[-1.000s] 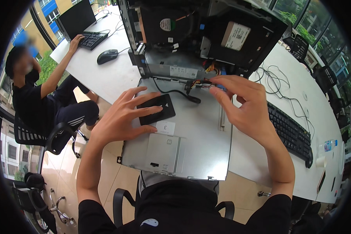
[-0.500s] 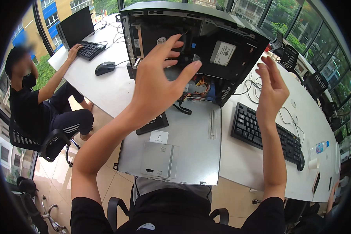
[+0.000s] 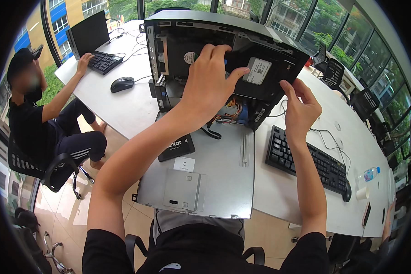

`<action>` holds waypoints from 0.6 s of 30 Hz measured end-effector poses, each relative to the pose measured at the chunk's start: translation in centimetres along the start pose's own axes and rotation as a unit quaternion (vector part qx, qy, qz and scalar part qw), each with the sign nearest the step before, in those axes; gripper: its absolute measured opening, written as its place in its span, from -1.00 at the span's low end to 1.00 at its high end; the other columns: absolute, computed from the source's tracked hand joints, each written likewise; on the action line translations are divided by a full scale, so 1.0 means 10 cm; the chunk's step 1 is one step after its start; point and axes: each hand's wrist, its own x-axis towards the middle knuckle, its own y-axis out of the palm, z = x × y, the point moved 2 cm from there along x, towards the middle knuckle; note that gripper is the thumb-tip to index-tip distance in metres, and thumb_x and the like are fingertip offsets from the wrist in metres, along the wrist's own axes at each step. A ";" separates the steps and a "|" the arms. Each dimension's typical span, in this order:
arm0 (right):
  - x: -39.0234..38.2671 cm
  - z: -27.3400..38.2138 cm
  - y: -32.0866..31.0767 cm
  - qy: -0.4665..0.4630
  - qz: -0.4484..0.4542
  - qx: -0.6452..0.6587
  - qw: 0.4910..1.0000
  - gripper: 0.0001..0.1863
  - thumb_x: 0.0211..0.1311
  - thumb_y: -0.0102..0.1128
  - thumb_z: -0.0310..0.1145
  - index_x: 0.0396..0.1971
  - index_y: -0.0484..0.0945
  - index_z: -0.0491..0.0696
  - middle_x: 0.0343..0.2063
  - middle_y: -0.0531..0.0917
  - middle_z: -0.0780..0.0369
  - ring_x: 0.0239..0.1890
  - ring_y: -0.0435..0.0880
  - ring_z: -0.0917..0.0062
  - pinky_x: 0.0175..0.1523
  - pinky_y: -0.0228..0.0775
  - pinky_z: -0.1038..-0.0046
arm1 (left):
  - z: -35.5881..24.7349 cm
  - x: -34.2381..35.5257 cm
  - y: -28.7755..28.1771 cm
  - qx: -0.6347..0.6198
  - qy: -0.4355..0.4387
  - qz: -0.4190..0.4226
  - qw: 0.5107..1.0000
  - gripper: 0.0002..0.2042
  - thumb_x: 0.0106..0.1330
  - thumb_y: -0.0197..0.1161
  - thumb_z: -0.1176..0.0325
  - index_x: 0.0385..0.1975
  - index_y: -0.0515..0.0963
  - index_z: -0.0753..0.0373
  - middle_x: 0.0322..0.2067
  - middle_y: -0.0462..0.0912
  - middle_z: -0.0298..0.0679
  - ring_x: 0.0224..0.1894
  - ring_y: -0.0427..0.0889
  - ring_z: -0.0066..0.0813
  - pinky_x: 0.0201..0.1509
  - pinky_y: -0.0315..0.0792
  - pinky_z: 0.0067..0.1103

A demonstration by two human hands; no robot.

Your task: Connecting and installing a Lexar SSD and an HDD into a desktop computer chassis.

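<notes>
An opened black desktop computer case point(image 3: 269, 107) stands at the far side, its insides facing me. A black drive bay inside carries a drive with a white label point(image 3: 259, 71). Across the bay reaches my left hand point(image 3: 208, 89), fingers bent by a blue latch and thumb apart, its tip at the label's edge. My right hand point(image 3: 302, 112) has thumb and fingers closed on the case's right edge. Below the bay lie coloured power cables point(image 3: 232, 109). A metal side panel point(image 3: 223, 182) extends toward me, bearing a black flat box point(image 3: 180, 148) and a small white card point(image 3: 184, 164).
On the white table point(image 3: 278, 192), a black keyboard point(image 3: 306, 160) and mouse point(image 3: 347, 191) lie right, with a bottle point(image 3: 372, 173) and paper cup point(image 3: 363, 193) beyond. Left are another mouse point(image 3: 122, 84), keyboard point(image 3: 106, 62) and monitor point(image 3: 87, 32). A seated person point(image 3: 36, 109) touches that keyboard.
My left hand has moved right, deeper over the drive bay. The right hand has moved left and taken hold of the case's edge. The seated person's raised hand now holds a dark object.
</notes>
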 end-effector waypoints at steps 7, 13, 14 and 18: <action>0.11 -0.14 -0.01 0.097 -0.031 0.073 0.992 -0.64 0.20 0.66 -0.47 -0.05 0.79 -0.32 -0.29 0.87 0.13 -0.28 0.82 0.56 -0.09 0.66 0.54 | -0.02 0.07 -0.12 -0.003 -0.024 0.063 0.998 -0.48 0.39 0.52 0.13 0.11 0.61 0.46 0.05 0.66 0.10 -0.01 0.77 0.09 0.11 0.64 -0.19; 0.15 -0.21 -0.09 0.115 0.029 0.141 0.983 -0.63 0.22 0.64 -0.50 -0.01 0.77 -0.32 -0.25 0.87 0.12 -0.24 0.83 0.53 -0.07 0.68 0.52 | 0.00 0.11 -0.25 0.033 -0.002 0.019 0.999 -0.45 0.21 0.67 0.01 0.02 0.75 0.33 -0.43 0.70 -0.21 -0.40 0.66 -0.40 -0.26 0.51 -0.47; 0.15 -0.22 -0.11 0.118 0.046 0.142 0.982 -0.62 0.24 0.63 -0.49 0.00 0.76 -0.32 -0.23 0.87 0.12 -0.22 0.84 0.53 -0.04 0.68 0.51 | -0.04 0.13 -0.31 0.016 -0.033 0.048 0.998 -0.45 0.21 0.68 0.02 0.03 0.76 0.31 -0.46 0.69 -0.23 -0.41 0.65 -0.45 -0.27 0.50 -0.49; 0.16 -0.17 -0.11 0.149 0.097 0.190 0.965 -0.63 0.29 0.61 -0.44 0.02 0.77 -0.30 -0.15 0.87 0.12 -0.12 0.83 0.53 0.09 0.65 0.47 | 0.14 0.14 -0.37 -0.007 -0.019 0.070 0.997 -0.44 0.20 0.69 0.01 0.07 0.77 0.28 -0.48 0.70 -0.25 -0.44 0.62 -0.55 -0.26 0.51 -0.54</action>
